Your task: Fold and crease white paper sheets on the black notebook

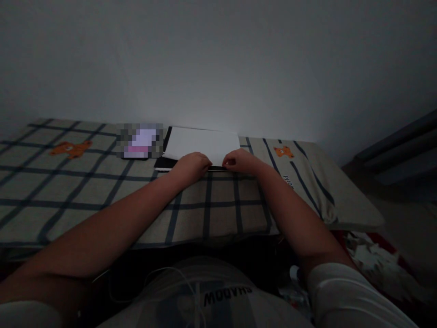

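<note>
A white sheet of paper (201, 142) lies on a flat black-edged pad (165, 162), whose dark border shows at the left and along the near side. My left hand (193, 166) pinches the near edge of the sheet around its middle. A short gap to the right, my right hand (241, 161) has its thumb and fingers curled together on the same edge, near the right corner. The left near corner of the sheet is lifted slightly off the black surface. How many sheets lie beneath it I cannot tell.
A lit phone (138, 143), partly pixelated, rests left of the paper. Both lie on a checked cloth (136, 191) with orange animal figures, against a grey wall (205, 64). Below the right edge, crumpled white tissues (375, 259) fill a red container. A clear bottle (295, 284) stands below.
</note>
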The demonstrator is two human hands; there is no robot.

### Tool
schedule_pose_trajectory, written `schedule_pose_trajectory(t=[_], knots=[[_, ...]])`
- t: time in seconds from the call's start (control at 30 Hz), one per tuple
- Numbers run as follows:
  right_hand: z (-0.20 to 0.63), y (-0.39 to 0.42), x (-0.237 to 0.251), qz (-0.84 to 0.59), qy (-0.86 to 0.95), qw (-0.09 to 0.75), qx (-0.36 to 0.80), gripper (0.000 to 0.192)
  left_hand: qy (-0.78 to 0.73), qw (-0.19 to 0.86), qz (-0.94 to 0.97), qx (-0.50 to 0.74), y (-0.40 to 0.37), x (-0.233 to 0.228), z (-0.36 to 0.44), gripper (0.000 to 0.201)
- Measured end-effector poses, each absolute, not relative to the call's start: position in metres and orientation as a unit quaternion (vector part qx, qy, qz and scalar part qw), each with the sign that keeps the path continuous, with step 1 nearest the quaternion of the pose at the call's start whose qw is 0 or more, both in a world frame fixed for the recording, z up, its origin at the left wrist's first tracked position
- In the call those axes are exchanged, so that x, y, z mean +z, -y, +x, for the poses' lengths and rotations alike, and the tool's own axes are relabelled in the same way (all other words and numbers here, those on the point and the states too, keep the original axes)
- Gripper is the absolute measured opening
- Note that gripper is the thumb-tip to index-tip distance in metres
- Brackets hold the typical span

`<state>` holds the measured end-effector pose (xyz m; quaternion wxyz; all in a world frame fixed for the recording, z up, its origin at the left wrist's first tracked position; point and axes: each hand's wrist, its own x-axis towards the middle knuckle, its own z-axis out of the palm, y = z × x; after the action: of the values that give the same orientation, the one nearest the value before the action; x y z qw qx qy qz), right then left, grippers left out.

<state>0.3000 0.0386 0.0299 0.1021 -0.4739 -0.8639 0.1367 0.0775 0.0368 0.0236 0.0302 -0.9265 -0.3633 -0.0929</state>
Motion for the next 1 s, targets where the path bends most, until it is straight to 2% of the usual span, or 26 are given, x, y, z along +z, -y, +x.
schedule_pose_trajectory(t=[0.2,0.37,0.53,0.7,1.0], knots=[[0.288,-0.035,0.027,-0.433,0.891,0.100,0.098,0.030,0.349,0.041,-0.933,-0.078,-0.035,0.025,0.076,0.031],[0.278,-0.030,0.028,-0.450,0.890,0.058,0.030,0.031,0.355,0.054,-0.931,-0.065,-0.024,0.023,0.077,0.033],[0.267,-0.016,0.031,-0.461,0.886,0.028,-0.041,0.033,0.342,0.112,-0.929,-0.090,-0.005,0.014,0.071,0.038],[0.247,0.013,0.026,-0.521,0.847,0.051,-0.094,0.030,0.368,0.129,-0.914,-0.109,0.008,0.004,0.064,0.046],[0.216,0.038,0.015,-0.629,0.770,0.084,-0.064,0.027,0.364,0.116,-0.918,-0.108,0.003,-0.003,0.060,0.049]])
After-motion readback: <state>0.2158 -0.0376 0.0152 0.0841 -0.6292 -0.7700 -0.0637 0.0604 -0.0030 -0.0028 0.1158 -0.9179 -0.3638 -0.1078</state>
